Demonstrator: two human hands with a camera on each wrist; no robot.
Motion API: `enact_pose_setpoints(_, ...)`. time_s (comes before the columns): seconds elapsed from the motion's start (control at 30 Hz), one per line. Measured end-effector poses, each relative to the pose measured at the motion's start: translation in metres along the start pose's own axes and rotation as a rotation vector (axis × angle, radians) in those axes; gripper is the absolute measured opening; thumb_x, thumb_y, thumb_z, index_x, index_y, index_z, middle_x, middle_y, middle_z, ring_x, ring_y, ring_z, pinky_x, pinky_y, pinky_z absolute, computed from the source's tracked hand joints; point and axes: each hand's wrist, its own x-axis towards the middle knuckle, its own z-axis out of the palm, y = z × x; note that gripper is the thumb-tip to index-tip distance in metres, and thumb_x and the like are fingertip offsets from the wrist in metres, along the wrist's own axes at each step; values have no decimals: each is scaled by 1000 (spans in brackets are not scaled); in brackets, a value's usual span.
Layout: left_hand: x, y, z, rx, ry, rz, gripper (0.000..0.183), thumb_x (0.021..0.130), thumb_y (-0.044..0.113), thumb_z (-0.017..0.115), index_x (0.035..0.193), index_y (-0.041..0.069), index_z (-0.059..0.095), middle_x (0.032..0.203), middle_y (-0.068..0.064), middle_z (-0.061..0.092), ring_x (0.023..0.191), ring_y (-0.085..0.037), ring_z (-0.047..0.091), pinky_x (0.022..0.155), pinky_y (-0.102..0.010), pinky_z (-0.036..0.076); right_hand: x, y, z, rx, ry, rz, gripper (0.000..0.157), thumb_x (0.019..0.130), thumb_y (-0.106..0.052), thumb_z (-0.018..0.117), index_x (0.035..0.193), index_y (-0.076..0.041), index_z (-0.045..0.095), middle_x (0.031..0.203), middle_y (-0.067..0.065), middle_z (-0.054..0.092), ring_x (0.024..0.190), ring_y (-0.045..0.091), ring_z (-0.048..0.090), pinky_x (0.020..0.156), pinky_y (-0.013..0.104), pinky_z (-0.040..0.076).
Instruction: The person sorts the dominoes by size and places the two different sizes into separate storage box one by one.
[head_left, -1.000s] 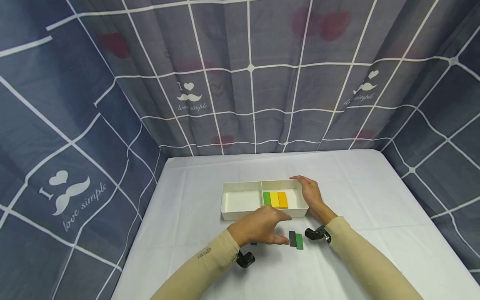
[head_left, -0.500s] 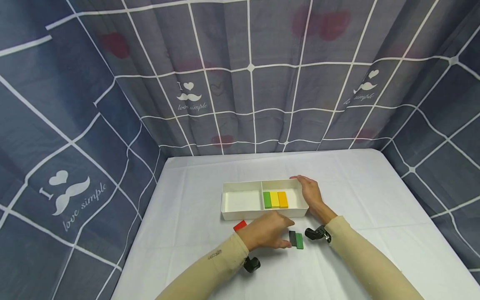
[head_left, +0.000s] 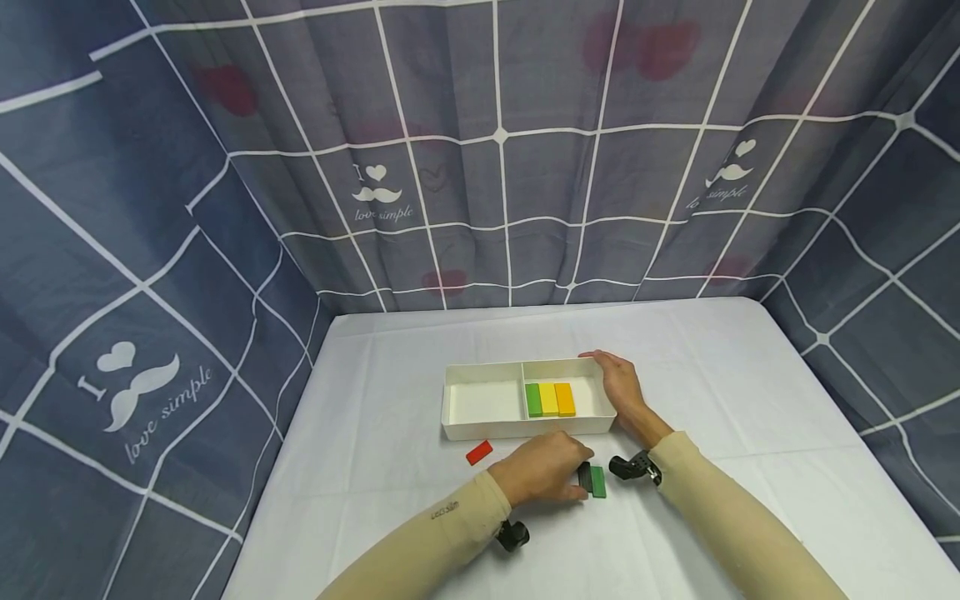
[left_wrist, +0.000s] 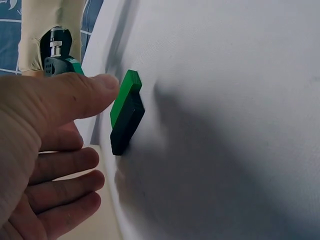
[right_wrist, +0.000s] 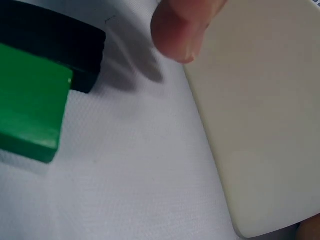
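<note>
My left hand is over a black block lying side by side with a dark green block on the white cloth. In the left wrist view its thumb and fingers are apart, and the thumb tip overlaps the edge of the green block. Nothing is between them. My right hand holds the right end of a white two-compartment box, fingers curled round its far corner. The box's right compartment contains a light green block, a yellow block and an orange block.
A red block lies on the cloth in front of the box, left of my left hand. White cloth covers the table, and a dark checked curtain surrounds its back and sides.
My left hand has moved right to the black and dark green blocks, uncovering the red block. The right hand and the box have stayed in place.
</note>
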Motion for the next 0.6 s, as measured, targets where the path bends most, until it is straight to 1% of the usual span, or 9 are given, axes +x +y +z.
enact_pose_setpoints(0.2, 1, 3, 5, 16, -10, -35, 37, 87, 41, 94, 111, 16, 81, 83, 16, 71, 71, 1, 53, 67, -14, 46, -1, 0, 0, -1, 5, 9, 53, 118, -35, 37, 145, -2, 68, 149, 24, 65, 128, 35, 66, 93, 30, 59)
enact_pose_setpoints(0.4, 2, 5, 9, 19, 0, -42, 30, 88, 39, 94, 104, 18, 79, 79, 16, 66, 69, 1, 52, 65, -15, 45, -1, 0, 0, -33, 12, 6, 55, 118, -39, 37, 146, -4, 68, 152, 21, 64, 131, 34, 64, 99, 32, 56)
enact_pose_setpoints(0.6, 2, 6, 12, 14, 8, -59, 26, 88, 35, 94, 101, 18, 79, 75, 16, 61, 68, 1, 49, 62, -15, 41, -2, 1, 0, -27, 7, -2, 55, 118, -40, 37, 146, -4, 68, 151, 22, 64, 129, 35, 65, 96, 30, 57)
